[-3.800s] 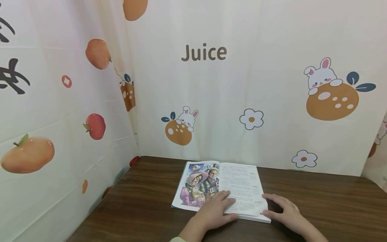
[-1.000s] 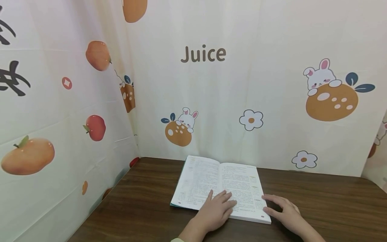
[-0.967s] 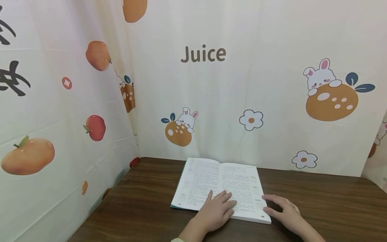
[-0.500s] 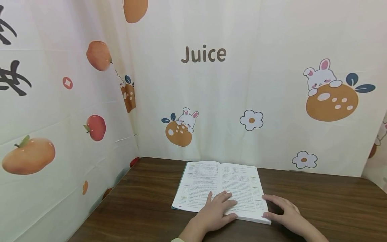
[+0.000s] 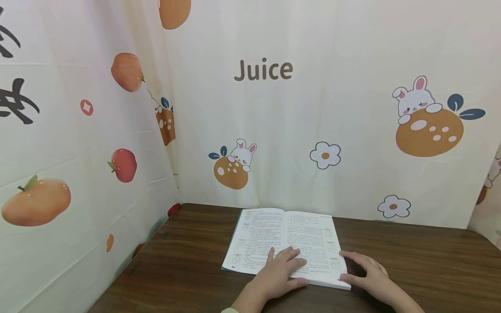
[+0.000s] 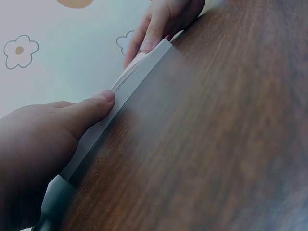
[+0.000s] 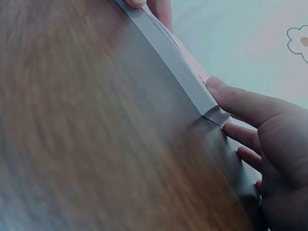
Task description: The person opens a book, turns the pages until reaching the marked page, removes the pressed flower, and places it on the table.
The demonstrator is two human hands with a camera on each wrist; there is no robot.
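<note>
An open book (image 5: 262, 237) lies on the table, text on both pages and small coloured headings in the outer margins. My left hand (image 5: 278, 271) rests over its lower middle with fingers spread, mostly on the right-hand page. In the left wrist view, the left thumb (image 6: 103, 98) lies at the book's near edge. At the right side is my right hand (image 5: 369, 276), its thumb on the lower right page corner and its other fingers along the side edge. The right wrist view shows this thumb (image 7: 219, 86) on top of the pages, fingers loosely bent beside the book.
The brown wood-grain table (image 5: 411, 252) extends to both sides of the book. Behind it hangs a pale curtain (image 5: 289, 113) printed with rabbits, oranges, flowers and "Juice". Another printed curtain (image 5: 58, 143) borders the left side.
The left-hand page showed a coloured picture earlier and now shows text. That page, slightly raised a second ago, has settled flat. My right thumb has shifted down onto the page corner.
</note>
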